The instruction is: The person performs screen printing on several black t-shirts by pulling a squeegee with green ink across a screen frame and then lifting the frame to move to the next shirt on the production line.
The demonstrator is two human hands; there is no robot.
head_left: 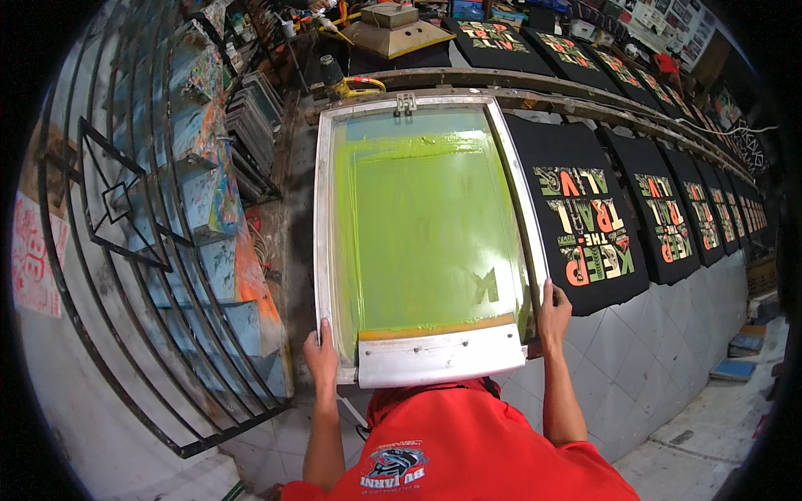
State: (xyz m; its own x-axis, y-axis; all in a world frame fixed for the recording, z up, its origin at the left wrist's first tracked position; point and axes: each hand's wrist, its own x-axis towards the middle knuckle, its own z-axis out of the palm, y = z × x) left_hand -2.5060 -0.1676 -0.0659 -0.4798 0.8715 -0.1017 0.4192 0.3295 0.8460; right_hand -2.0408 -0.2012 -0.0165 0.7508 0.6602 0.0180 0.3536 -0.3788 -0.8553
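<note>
A large screen-printing frame (324, 217) with pale metal sides lies in front of me, its mesh coated with lime-green ink (418, 225). My left hand (322, 357) is closed round the frame's left side near its front corner. Closed on the right side, a little farther from me, is my right hand (553, 317). A wide squeegee (443, 355) with a metal holder and an orange-yellow blade rests across the near end of the mesh; neither hand touches it. At the far end, a small metal clamp (406, 103) sits on the frame. Whatever lies under the mesh is hidden.
Black printed shirts (585, 217) lie in a row along the right, with more beyond a long rail (585, 104). A metal hood-shaped device (397, 37) stands behind the frame. Leftward are stacked screens (251, 125), ink-stained blue blocks (196, 200) and a black iron grille (125, 225).
</note>
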